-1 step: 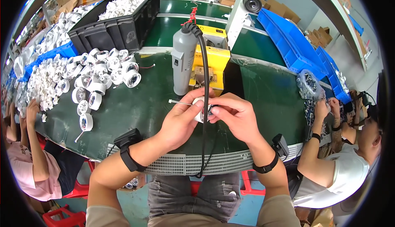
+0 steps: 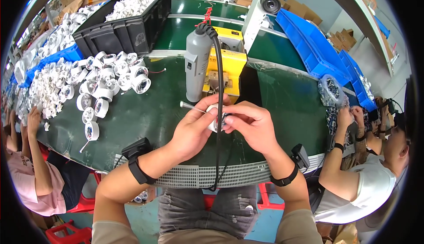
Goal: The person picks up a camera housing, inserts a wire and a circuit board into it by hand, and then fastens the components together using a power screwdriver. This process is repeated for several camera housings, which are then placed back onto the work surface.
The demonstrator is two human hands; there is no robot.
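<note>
Between my two hands is a small round white lamp housing, with a dark part showing in its face [image 2: 214, 125]. My left hand [image 2: 194, 131] is closed round its left side. A thin lead with a white plug [image 2: 187, 105] sticks out to the left past my left fingers. The thumb and fingers of my right hand [image 2: 252, 127] pinch at the housing's right side; what lies between these fingertips is mostly hidden. A black cable [image 2: 219, 76] hangs down in front of the housing, from a grey cylindrical power tool [image 2: 197, 67] standing upright just beyond my hands.
Behind the grey tool stands a yellow machine [image 2: 232, 62]. Several finished-looking white round housings [image 2: 104, 80] lie at the left, before a black crate [image 2: 119, 34] of white parts. Blue trays [image 2: 304, 40] line the far right. A co-worker [image 2: 362, 177] sits right, another person [image 2: 42, 177] left.
The white plug on the lead has tipped slightly upward. My right fingertips have shifted a little at the housing; both hands stay in nearly the same place.
</note>
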